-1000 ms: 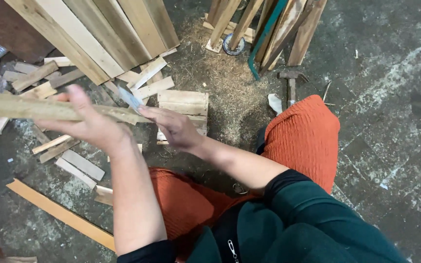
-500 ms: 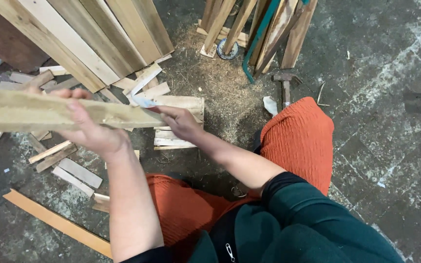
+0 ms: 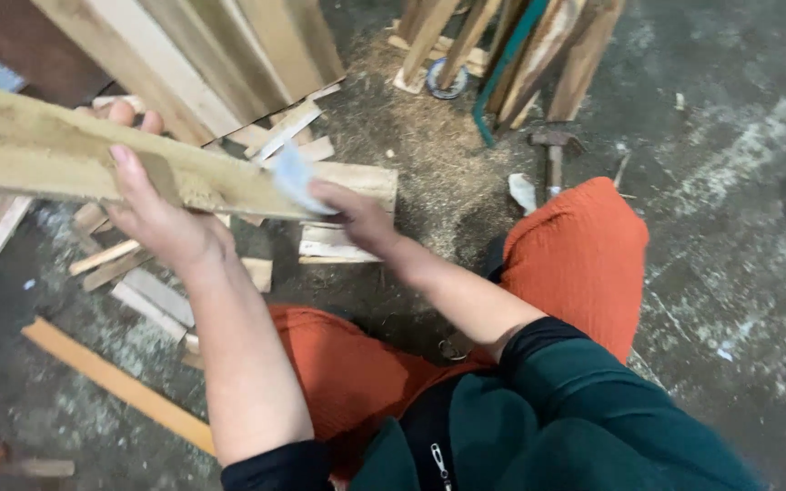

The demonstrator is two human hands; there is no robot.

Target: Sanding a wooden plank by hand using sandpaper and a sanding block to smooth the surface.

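Observation:
My left hand (image 3: pixel 152 209) grips a long pale wooden plank (image 3: pixel 38 155) held level above the floor, its near end pointing right. My right hand (image 3: pixel 352 214) holds a small bluish-white piece, blurred and looking like sandpaper (image 3: pixel 295 177), pressed against the plank's right end. Both forearms are bare. I sit low with orange trousers (image 3: pixel 584 264) and a dark green top.
Wood offcuts (image 3: pixel 138 282) litter the concrete floor, with a long orange strip (image 3: pixel 111 377) at lower left. Large boards (image 3: pixel 229 55) lean at the top, more sticks stand at top centre. A hammer (image 3: pixel 554 155) lies by my knee amid sawdust.
The plank has come closer and higher in view. My right hand has slid along toward its end with the small pale piece.

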